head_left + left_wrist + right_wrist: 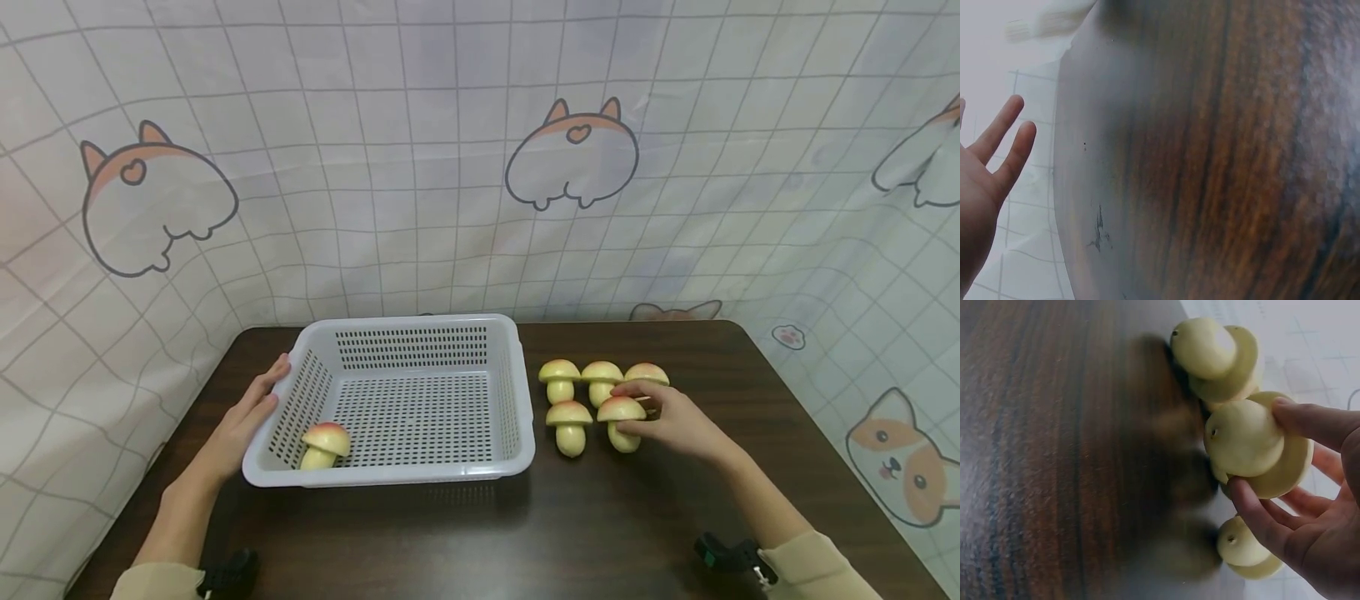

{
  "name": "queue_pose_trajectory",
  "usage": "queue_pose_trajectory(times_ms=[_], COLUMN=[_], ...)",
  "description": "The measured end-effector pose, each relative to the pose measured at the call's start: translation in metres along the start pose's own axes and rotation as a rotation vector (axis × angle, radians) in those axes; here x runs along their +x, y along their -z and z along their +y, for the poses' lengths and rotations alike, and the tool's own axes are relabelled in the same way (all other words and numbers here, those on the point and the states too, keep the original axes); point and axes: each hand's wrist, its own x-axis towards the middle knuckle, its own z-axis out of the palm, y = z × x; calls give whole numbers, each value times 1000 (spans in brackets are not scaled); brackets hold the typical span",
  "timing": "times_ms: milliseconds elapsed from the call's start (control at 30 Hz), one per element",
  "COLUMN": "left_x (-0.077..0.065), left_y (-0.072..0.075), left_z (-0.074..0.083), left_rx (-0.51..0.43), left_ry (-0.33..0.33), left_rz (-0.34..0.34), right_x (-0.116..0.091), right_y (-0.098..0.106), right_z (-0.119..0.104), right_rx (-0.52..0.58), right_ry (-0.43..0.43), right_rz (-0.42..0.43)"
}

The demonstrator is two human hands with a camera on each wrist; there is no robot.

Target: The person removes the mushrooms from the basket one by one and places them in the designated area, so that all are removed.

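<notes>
My right hand pinches a toy mushroom with a yellow stem and a red-tinged cap, at the front right of a group. The right wrist view shows the thumb and a finger on either side of this mushroom's stem. Another mushroom stands to its left, and three more, including one at the back left, form a row behind. On the left, my left hand rests along the side of a white plastic basket, its fingers straight. One mushroom sits in the basket's front left corner.
Everything stands on a dark wood-grain table. A pale gridded cloth with cartoon dogs hangs behind the table and along its sides. Dark wrist-worn devices, one by the right sleeve, sit near the table's front.
</notes>
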Motion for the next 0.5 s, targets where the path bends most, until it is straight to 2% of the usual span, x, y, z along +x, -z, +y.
queue_pose_trajectory(times_ms=[200,500], left_x=[-1,0], left_y=[0,-1], left_z=[1,2], left_rx=[2,4], left_ry=[8,25], left_rz=[3,0], right_x=[-1,-1], right_y=[-5,-8], right_z=[5,9], right_rx=[-85,-83], right_ry=[-13,-8], right_rz=[-2,-4])
